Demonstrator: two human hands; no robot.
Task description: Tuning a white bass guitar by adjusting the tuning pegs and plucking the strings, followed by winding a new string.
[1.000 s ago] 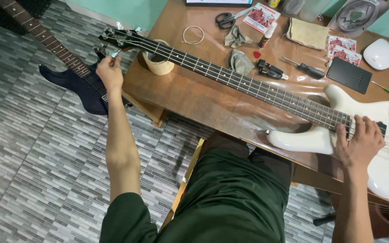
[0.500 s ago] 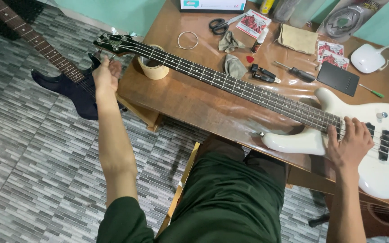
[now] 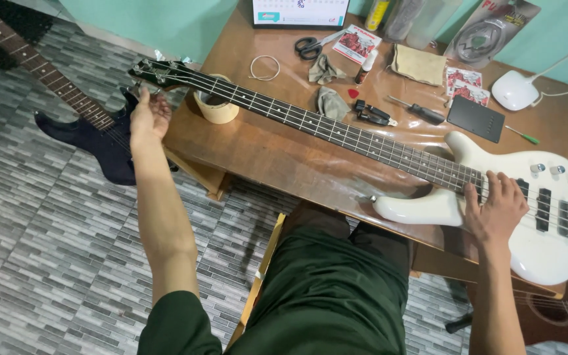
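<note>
Tape roll (image 3: pixel 217 107) under bass neck (image 3: pixel 336 131), scissors (image 3: pixel 308 47) & screwdriver (image 3: pixel 419 110) behind.

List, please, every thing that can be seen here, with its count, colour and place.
White electric bass guitar: one, lying across the table, neck resting on the tape roll.
Beige tape roll: one, table's left end.
Brown wooden table: one, centre.
Dark blue electric guitar: one, on the grey tiled floor, left.
Black scissors: one, table's far side.
Black-handled screwdriver: one, mid-table.
Flat black box: one, beside the screwdriver.
White lamp base: one, far right.
Red pick: one, mid-table.
Left hand: at the bass headstock's tuning pegs.
Right hand: on the strings over the white body.
</note>
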